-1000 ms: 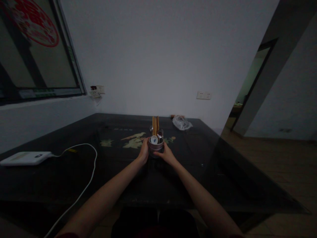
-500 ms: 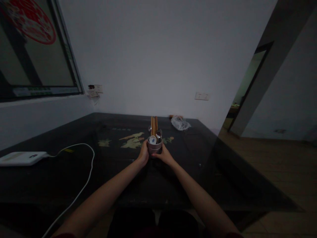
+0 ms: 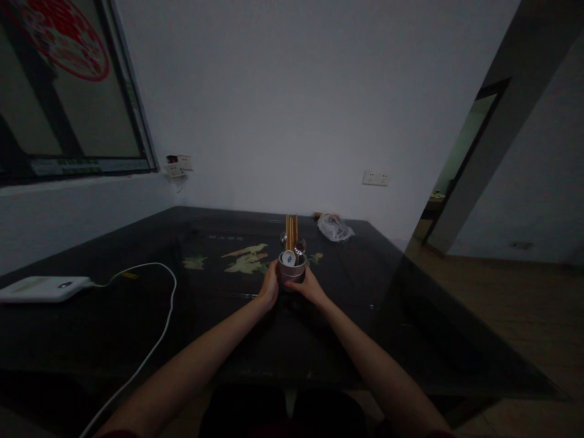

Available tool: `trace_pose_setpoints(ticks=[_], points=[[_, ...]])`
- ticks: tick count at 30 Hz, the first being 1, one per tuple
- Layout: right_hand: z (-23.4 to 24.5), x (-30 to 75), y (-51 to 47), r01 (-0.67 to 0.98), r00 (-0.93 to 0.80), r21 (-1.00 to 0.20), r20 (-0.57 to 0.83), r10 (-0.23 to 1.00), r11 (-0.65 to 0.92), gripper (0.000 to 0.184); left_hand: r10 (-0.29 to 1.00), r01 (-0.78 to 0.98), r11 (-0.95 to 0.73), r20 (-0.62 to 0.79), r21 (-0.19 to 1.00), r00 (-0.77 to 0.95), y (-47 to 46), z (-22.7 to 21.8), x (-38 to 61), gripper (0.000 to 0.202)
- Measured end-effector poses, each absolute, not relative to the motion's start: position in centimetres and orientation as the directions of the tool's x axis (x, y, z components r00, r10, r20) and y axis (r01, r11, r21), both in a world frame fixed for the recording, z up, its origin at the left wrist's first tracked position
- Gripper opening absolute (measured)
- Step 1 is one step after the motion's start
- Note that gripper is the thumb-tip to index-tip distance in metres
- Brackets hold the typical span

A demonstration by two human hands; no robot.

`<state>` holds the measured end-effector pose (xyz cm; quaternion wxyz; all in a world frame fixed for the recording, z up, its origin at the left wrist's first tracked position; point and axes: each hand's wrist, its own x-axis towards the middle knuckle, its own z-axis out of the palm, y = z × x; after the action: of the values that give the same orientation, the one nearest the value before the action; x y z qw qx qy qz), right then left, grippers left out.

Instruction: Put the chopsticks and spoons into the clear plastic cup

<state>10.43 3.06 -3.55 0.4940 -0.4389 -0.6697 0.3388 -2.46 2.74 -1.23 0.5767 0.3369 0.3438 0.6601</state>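
Note:
Between my two hands stands a greyish-pink utensil holder (image 3: 292,274), upright over the dark table. My left hand (image 3: 271,284) wraps its left side, and my right hand (image 3: 310,286) grips the right side with the thumb across the front. Wooden chopsticks (image 3: 291,231) rise from the holder. A white spoon with a blue mark (image 3: 288,258) leans at the front of its opening, and shiny metal spoons (image 3: 300,246) stick out beside the chopsticks. The fingers behind the holder are hidden.
The dark glossy table (image 3: 356,340) carries a flower pattern. At the left lies a white power bank (image 3: 45,289) with a white cable (image 3: 171,298) curving toward me. Near the wall sits a crumpled clear plastic bag (image 3: 334,227). Wall sockets (image 3: 375,178) are behind.
The holder and both hands have shifted slightly to the right, still together. The whole view has also moved a little to the right in the picture.

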Motion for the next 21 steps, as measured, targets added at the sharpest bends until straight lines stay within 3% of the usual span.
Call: trace_pose_setpoints(ticks=[6, 14, 21], points=[[-2.9, 12.1, 2.5, 0.271, -0.103, -0.906, 0.309, 0.945, 0.326, 0.071, 0.990, -0.420, -0.138, 0.118, 0.897, -0.074, 2.6, -2.4, -2.5, 0.026], [-3.0, 15.7, 1.9, 0.359, -0.033, -0.879, 0.325, 0.945, 0.315, 0.072, 0.983, -0.302, -0.075, 0.121, 0.950, 0.137, 1.9, -3.4, -1.4, 0.026], [-3.5, 19.3, 1.7, 0.375, 0.016, -0.881, 0.318, 0.948, 0.289, 0.070, 0.902, -0.184, -0.283, 0.327, 0.941, 0.281, 0.6, -2.6, 0.3, 0.035]])
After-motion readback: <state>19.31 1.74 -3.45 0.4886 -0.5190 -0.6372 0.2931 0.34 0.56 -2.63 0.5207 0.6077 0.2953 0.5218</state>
